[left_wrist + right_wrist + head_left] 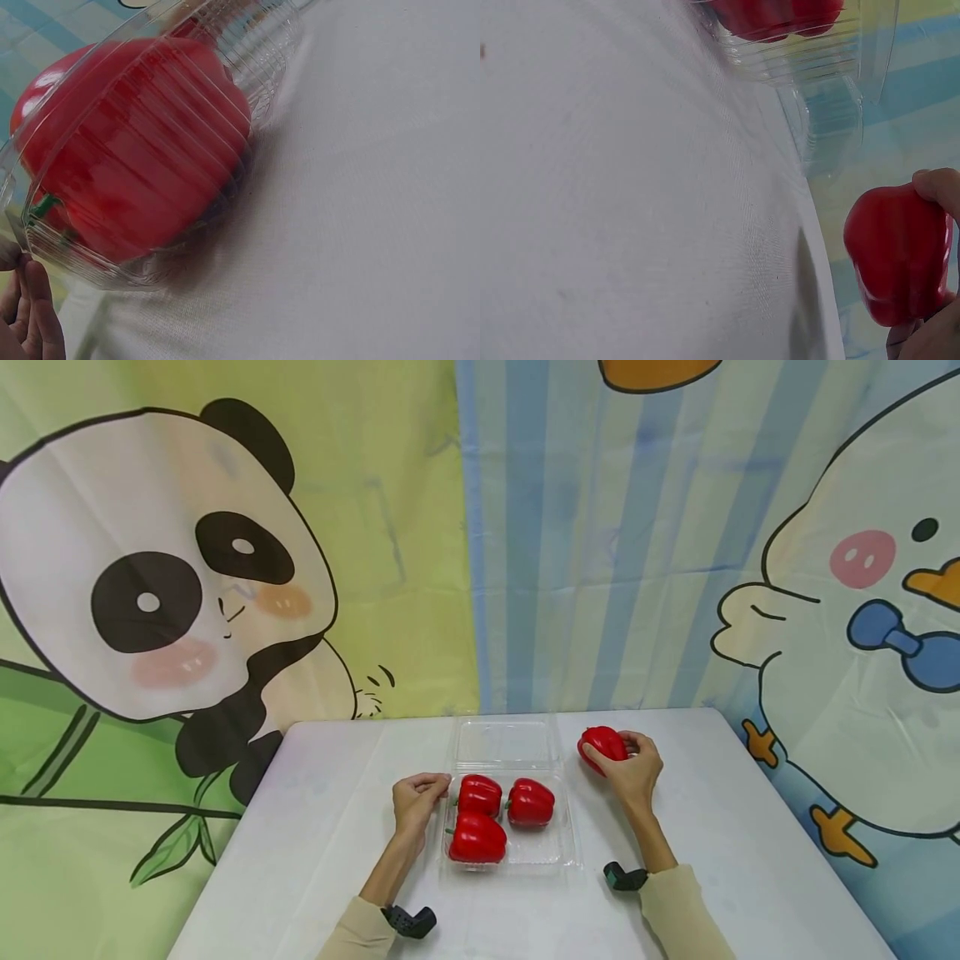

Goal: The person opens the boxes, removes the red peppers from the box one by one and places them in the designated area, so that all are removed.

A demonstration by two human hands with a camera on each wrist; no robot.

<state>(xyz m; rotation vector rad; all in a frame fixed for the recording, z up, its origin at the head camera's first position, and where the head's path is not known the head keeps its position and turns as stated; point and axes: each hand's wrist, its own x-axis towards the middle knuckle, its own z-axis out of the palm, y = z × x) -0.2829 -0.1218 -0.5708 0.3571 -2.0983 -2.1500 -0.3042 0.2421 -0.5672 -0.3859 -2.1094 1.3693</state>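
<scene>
My right hand (636, 770) holds a red bell pepper (600, 745) at the back right of the table, thumb on one side and fingers on the other. In the right wrist view this pepper (900, 251) shows its lobed end, above the table. With thumb and fingertips my left hand (417, 802) pinches the left rim of a see-through plastic clamshell box (536, 852). Three red bell peppers lie in its base: one pepper (480, 795) at back left, another (531, 802) at the right, a third (477, 838) at front left. A green stem shows through the wall in the left wrist view.
The box's hinged lid (504, 742) lies folded back toward the table's far edge. A white cloth covers the table (345, 777). Behind it hangs a curtain (405, 568) printed with a panda and a white bird.
</scene>
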